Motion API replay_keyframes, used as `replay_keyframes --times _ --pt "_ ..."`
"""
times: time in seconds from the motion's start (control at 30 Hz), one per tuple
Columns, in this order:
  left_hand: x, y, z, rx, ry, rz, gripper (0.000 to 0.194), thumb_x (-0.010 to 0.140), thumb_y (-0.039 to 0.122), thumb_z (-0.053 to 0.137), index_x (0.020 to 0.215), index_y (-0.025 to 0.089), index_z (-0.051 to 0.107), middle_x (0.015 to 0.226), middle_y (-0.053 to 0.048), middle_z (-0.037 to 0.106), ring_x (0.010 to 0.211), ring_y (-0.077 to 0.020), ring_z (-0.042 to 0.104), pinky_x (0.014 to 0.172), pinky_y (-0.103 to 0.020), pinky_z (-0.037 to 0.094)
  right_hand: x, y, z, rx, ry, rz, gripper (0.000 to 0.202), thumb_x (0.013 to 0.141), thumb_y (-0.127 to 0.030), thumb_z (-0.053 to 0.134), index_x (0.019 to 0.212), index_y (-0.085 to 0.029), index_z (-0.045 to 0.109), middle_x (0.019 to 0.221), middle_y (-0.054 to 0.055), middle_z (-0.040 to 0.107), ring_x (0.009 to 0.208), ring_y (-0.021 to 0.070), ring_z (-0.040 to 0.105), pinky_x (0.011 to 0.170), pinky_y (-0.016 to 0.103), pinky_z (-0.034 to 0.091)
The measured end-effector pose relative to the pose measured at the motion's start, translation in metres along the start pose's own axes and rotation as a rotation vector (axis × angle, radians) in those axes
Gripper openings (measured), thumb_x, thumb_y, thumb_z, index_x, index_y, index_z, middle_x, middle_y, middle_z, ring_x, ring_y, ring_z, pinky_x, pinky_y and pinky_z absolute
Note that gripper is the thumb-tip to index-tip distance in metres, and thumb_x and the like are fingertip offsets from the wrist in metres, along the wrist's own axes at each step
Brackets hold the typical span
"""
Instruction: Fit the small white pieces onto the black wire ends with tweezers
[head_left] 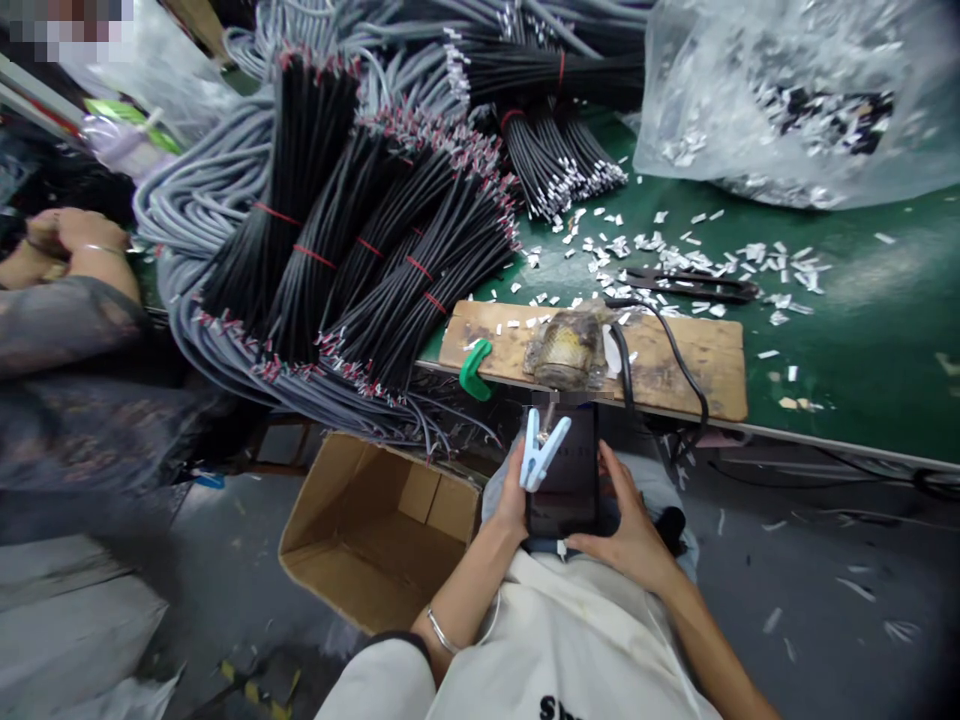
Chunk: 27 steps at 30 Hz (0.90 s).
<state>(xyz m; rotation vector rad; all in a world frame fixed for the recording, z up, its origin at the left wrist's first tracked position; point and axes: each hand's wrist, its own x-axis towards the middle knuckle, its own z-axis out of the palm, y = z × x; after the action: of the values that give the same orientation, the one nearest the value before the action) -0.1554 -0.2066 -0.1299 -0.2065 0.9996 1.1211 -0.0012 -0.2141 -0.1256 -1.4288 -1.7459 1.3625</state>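
Both hands grip the phone (562, 470): left hand (512, 500) also pinches a blue clip (541, 450), right hand (630, 525) cradles the edge. Keep the clip off the screen.

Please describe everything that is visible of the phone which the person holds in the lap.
The phone is a dark, flat slab with a glossy screen that looks dim or off. It stands upright in the view, just below the edge of the wooden board. The left hand grips its left edge, the right hand cups its right edge and lower corner. A pale blue plastic clip lies across its upper left corner.
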Motion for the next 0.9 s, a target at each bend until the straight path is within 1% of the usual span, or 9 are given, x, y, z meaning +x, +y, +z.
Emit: replay_keyframes --times 0.13,0.23,0.3,0.37,0.43,0.5,0.6,0.7,0.9 --pt "-0.002 0.0 0.002 0.012 -0.01 -0.015 0.049 0.089 0.042 0.035 0.124 0.013 0.053 0.106 -0.011 0.068 0.106 -0.0288 0.058 0.096 -0.043 0.04 0.001 0.007 0.003 -0.085 0.14 -0.118 0.093 0.066 -0.032 0.069 0.14 -0.03 0.014 0.117 0.008 0.045 0.1 0.0225 0.051 0.079 0.037 0.049" --pt "-0.006 0.0 0.006 0.022 -0.022 -0.035 0.049 0.087 0.043 0.036 0.124 0.015 0.054 0.106 -0.01 0.068 0.107 -0.0285 0.058 0.095 -0.041 0.041 0.004 0.009 0.001 -0.117 0.258 -0.145 0.079 0.075 -0.034 0.06 0.14 -0.028 0.015 0.117 0.009 0.045 0.098 0.0227 0.051 0.079 0.038 0.048" --pt "-0.009 0.0 0.011 0.03 -0.032 -0.052 0.05 0.087 0.045 0.036 0.123 0.016 0.054 0.105 -0.01 0.068 0.107 -0.0283 0.058 0.094 -0.039 0.042 0.004 0.008 -0.001 -0.159 0.321 -0.168 0.07 0.079 -0.033 0.055 0.14 -0.029 0.02 0.119 0.009 0.044 0.105 0.0251 0.047 0.084 0.042 0.044" --pt "-0.012 0.0 0.016 0.039 -0.04 -0.063 0.05 0.087 0.046 0.035 0.123 0.017 0.054 0.105 -0.009 0.069 0.107 -0.028 0.058 0.093 -0.038 0.042 0.003 0.004 -0.003 -0.215 0.362 -0.204 0.063 0.08 -0.033 0.055 0.137 -0.031 0.029 0.123 0.009 0.042 0.112 0.0276 0.041 0.092 0.046 0.037" --pt "-0.014 -0.001 0.02 0.05 -0.043 -0.067 0.048 0.088 0.043 0.033 0.123 0.017 0.054 0.105 -0.008 0.069 0.106 -0.0274 0.058 0.093 -0.038 0.042 0.002 -0.001 -0.003 -0.266 0.381 -0.239 0.056 0.079 -0.033 0.056 0.132 -0.034 0.039 0.126 0.007 0.04 0.115 0.0293 0.038 0.096 0.05 0.03" --pt "-0.015 -0.003 0.023 0.061 -0.043 -0.064 0.046 0.089 0.04 0.033 0.121 0.018 0.056 0.104 -0.008 0.069 0.105 -0.0273 0.059 0.092 -0.037 0.043 0.002 -0.006 -0.003 -0.319 0.395 -0.275 0.051 0.079 -0.034 0.057 0.128 -0.037 0.044 0.131 0.005 0.037 0.116 0.0304 0.037 0.097 0.051 0.028" --pt "-0.014 -0.006 0.024 0.081 -0.045 -0.06 0.042 0.088 0.038 0.036 0.116 0.018 0.06 0.101 -0.008 0.07 0.103 -0.0283 0.06 0.091 -0.037 0.043 0.003 -0.014 -0.002 -0.432 0.414 -0.344 0.053 0.079 -0.036 0.057 0.13 -0.037 0.042 0.134 0.006 0.033 0.117 0.0315 0.037 0.095 0.051 0.03" --pt "-0.012 -0.008 0.022 0.094 -0.053 -0.059 0.039 0.087 0.037 0.039 0.112 0.019 0.064 0.1 -0.007 0.071 0.102 -0.0286 0.06 0.091 -0.036 0.043 0.001 -0.018 -0.003 -0.521 0.41 -0.398 0.065 0.077 -0.041 0.06 0.135 -0.035 0.032 0.132 0.009 0.034 0.113 0.0319 0.038 0.091 0.05 0.034" --pt "-0.01 -0.008 0.024 0.082 -0.064 -0.07 0.045 0.087 0.04 0.037 0.117 0.014 0.059 0.099 -0.011 0.07 0.1 -0.0289 0.062 0.091 -0.04 0.043 -0.015 -0.009 -0.005 -0.578 0.383 -0.46 0.081 0.074 -0.045 0.062 0.141 -0.033 0.017 0.128 0.012 0.037 0.108 0.0327 0.04 0.086 0.05 0.038"
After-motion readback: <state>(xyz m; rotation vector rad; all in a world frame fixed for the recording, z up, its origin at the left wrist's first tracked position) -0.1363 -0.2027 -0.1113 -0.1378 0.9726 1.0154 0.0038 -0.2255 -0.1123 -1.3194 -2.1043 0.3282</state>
